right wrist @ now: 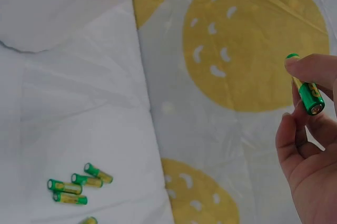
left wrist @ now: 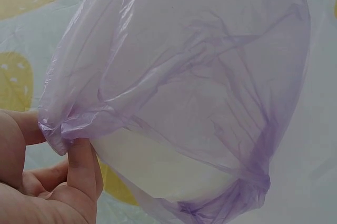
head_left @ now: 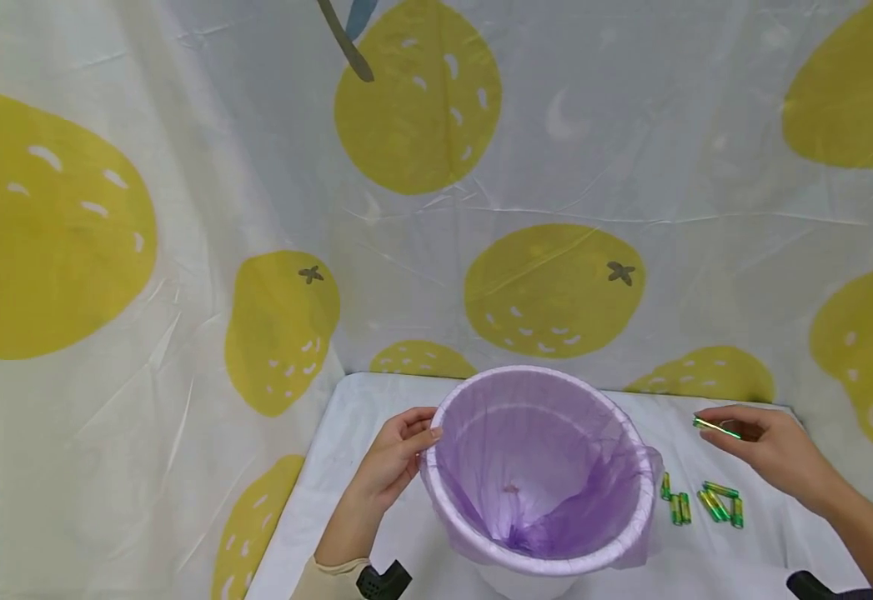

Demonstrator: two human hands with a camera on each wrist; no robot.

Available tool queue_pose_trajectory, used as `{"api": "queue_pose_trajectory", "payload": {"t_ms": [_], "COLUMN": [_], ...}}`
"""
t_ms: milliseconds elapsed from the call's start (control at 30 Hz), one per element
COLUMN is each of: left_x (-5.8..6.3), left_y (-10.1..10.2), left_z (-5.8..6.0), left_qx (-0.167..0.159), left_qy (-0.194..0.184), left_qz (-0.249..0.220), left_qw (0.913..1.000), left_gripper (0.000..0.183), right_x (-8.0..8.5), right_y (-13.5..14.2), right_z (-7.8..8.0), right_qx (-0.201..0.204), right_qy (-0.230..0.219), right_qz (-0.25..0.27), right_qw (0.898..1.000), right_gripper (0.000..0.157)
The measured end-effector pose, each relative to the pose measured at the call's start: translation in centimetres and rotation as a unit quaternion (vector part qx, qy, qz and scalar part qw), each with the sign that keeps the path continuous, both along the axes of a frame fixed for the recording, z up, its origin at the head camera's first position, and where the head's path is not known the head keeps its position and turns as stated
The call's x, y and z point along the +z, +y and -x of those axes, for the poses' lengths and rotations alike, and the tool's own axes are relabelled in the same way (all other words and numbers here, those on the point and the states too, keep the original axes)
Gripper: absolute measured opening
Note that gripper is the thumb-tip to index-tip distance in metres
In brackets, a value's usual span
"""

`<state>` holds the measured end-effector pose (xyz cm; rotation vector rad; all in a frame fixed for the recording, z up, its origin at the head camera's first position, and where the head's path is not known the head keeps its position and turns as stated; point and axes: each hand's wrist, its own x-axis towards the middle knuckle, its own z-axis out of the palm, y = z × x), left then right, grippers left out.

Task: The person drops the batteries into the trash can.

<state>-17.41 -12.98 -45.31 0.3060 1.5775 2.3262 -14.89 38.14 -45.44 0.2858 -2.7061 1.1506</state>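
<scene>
Battery (right wrist: 310,96) partly covered by right hand (head_left: 775,452).

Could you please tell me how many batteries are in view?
8: one battery in the right hand, three batteries just right of the bin, and four batteries farther right on the table. The bin may hide more.
</scene>
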Motion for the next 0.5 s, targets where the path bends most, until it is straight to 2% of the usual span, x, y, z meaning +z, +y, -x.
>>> {"api": "queue_pose_trajectory", "payload": {"t_ms": [233, 500], "left_x": [0.0, -0.1], "left_y": [0.1, -0.1], "left_z": [0.1, 0.1], "left_qx": [-0.001, 0.0], "left_qy": [-0.001, -0.003], "left_qz": [0.001, 0.002], "left_qw": [1.0, 1.0], "left_gripper": [0.04, 0.041], "right_x": [2.9, 4.5], "right_y": [-2.0, -3.8], "right_z": [0.6, 1.2], "right_qx": [0.018, 0.049], "right_qy": [0.026, 0.055], "right_qz": [-0.001, 0.004], "right_qw": [1.0, 0.997], "right_gripper": [0.027, 0.026]}}
